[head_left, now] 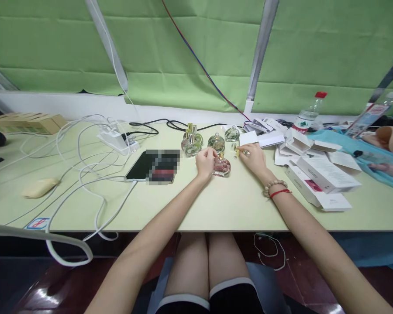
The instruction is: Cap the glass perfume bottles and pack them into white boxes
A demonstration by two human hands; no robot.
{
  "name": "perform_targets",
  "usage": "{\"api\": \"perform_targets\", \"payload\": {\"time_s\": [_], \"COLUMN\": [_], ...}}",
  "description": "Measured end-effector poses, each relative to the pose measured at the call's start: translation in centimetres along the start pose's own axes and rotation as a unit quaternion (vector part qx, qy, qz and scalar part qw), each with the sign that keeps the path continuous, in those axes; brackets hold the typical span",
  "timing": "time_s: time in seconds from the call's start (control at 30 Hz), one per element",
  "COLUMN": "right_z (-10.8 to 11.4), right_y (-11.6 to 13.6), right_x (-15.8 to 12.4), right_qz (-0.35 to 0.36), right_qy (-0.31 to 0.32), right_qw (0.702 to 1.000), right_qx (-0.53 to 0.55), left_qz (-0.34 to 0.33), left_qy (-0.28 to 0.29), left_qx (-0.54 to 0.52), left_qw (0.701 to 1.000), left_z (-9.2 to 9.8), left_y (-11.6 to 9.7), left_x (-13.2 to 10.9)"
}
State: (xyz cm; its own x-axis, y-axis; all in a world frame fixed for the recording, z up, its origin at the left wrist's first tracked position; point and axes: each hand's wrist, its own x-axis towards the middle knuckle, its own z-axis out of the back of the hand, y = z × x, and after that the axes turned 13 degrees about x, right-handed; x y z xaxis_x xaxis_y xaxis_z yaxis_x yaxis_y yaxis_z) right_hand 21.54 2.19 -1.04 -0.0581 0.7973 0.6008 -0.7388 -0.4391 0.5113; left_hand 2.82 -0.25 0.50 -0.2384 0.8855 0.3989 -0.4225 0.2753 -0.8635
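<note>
My left hand (205, 163) is closed on the left side of a pink perfume bottle (222, 168), which has a gold-coloured neck and stands on the table. My right hand (254, 158) pinches a small gold-coloured cap (237, 152) to the right of that bottle. Another small shiny cap lies beside those fingertips. Behind my hands stand a green-tinted perfume bottle (216, 142) with a round clear stopper and a flatter one (232, 134) near the wall. Several more capped perfume bottles (191, 146) cluster to the left.
A phone (139, 165) on a charging cable lies left, partly blurred out. White cables run from a power strip (116, 138) past a computer mouse (40, 187). To the right are opened white boxes (327, 172), a water bottle (306, 117) and a blue plastic bag (380, 161).
</note>
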Motion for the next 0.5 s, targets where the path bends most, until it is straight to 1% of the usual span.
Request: {"api": "perform_targets", "payload": {"time_s": [0.13, 0.2, 0.3, 0.33, 0.4, 0.43, 0.5], "right_z": [0.0, 0.0, 0.0, 0.0, 0.1, 0.2, 0.3], "right_y": [-0.1, -0.3, -0.3, -0.2, 0.1, 0.2, 0.7], "right_x": [0.1, 0.1, 0.1, 0.1, 0.1, 0.2, 0.2], "right_qz": [-0.012, -0.023, -0.030, -0.024, -0.005, 0.004, 0.020], "right_qy": [-0.022, -0.025, -0.034, -0.043, -0.071, -0.086, -0.111], "right_qw": [1.000, 0.999, 0.998, 0.998, 0.997, 0.996, 0.992], "right_qx": [0.018, 0.027, 0.032, 0.032, 0.035, 0.039, 0.050], "left_qz": [-0.050, -0.064, -0.075, -0.068, -0.027, 0.004, 0.069], "left_qy": [0.002, 0.000, 0.017, 0.026, 0.056, 0.081, 0.158], "left_qx": [-0.051, -0.058, -0.084, -0.100, -0.137, -0.155, -0.185], "left_qw": [0.997, 0.996, 0.993, 0.992, 0.989, 0.985, 0.968], "left_z": [0.3, 0.1, -0.4, -0.5, -0.5, -0.4, 0.0], "left_y": [-0.5, -0.6, -0.6, -0.6, -0.6, -0.6, -0.6], "left_x": [0.1, 0.1, 0.2, 0.3, 0.5, 0.6, 0.8]}}
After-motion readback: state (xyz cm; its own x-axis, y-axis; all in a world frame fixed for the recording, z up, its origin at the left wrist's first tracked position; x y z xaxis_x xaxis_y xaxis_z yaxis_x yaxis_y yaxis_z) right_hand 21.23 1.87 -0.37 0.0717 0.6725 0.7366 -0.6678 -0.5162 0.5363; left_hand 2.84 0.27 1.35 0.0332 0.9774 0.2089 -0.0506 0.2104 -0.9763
